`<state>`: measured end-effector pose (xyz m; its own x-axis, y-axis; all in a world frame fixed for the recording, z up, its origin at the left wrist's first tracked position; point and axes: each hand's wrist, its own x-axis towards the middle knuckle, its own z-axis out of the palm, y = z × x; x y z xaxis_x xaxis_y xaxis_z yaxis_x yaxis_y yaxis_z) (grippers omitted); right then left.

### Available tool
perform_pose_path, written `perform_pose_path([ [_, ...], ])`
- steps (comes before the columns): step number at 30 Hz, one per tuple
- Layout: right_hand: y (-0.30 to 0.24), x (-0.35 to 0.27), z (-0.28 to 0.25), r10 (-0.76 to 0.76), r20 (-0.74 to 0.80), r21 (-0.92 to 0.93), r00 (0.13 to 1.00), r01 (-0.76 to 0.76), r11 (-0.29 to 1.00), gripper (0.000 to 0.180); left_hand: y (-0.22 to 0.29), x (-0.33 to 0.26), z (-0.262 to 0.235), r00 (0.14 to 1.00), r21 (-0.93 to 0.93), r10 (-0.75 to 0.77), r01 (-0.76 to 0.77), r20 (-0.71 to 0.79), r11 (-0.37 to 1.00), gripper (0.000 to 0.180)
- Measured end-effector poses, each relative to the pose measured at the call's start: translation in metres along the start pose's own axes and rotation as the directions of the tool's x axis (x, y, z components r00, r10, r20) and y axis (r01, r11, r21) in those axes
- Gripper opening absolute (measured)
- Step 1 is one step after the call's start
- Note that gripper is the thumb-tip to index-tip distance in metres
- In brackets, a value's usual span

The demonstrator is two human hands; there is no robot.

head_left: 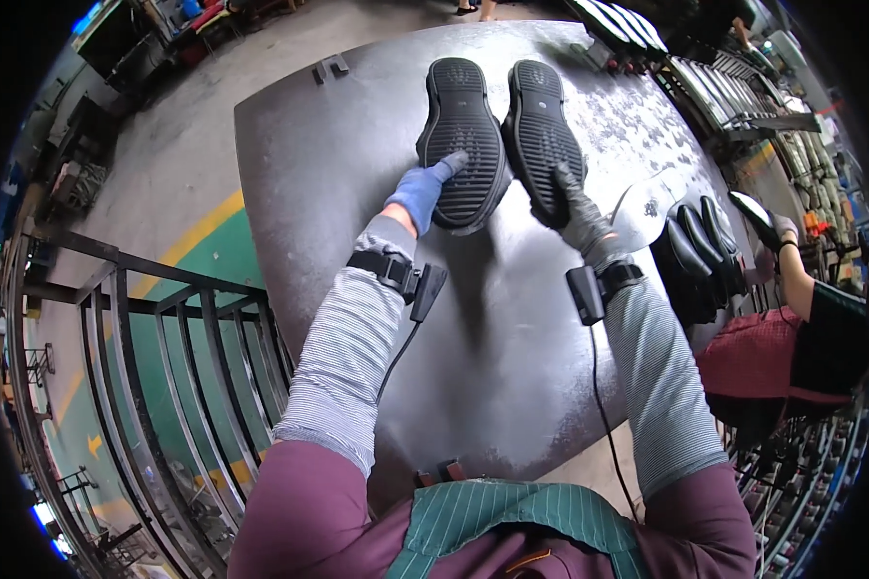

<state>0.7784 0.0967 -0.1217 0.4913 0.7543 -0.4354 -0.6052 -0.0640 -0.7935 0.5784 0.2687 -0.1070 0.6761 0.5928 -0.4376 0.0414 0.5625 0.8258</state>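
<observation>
Two black shoes are held side by side over the metal table, their ridged soles facing up. The left shoe [462, 106] is gripped at its near end by my left hand [425, 191], which wears a blue glove with a dark thumb tip. Its thumb presses on the sole and the other fingers are hidden beneath. My right hand [585, 214], in a grey glove, clasps the near end of the right shoe [537, 106], thumb laid along the sole. Both toes point away or toward me; I cannot tell which.
Beneath the shoes spreads a grey metal table [328, 183]. Dark metal railings [79, 244] stand at the left. Several black shoes [684, 256] and white flat pieces [642, 214] lie at its right edge. Beside them a co-worker's hand [785, 228] holds a shoe. Loaded racks [719, 92] line the far right.
</observation>
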Motion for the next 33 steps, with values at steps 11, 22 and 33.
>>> perform_pose_path([
  [11, 0.120, -0.133, -0.053, -0.080, -0.060, -0.331, 0.995, 0.056, 0.942, 0.070, -0.116, -0.154, -0.056, 0.996, 0.050, -0.084, 0.086, -0.043, 0.995, 0.065],
  [22, 0.104, -0.330, -0.088, 0.117, 0.020, -0.488, 0.993, -0.092, 0.868, 0.069, -0.217, -0.442, 0.000, 0.979, -0.141, -0.086, 0.060, -0.184, 0.988, 0.048],
  [33, 0.143, -0.366, -0.126, 0.435, 0.354, -0.532, 0.828, -0.205, 0.822, 0.054, -0.298, -0.545, 0.084, 0.893, -0.206, -0.040, -0.060, -0.449, 0.977, 0.057],
])
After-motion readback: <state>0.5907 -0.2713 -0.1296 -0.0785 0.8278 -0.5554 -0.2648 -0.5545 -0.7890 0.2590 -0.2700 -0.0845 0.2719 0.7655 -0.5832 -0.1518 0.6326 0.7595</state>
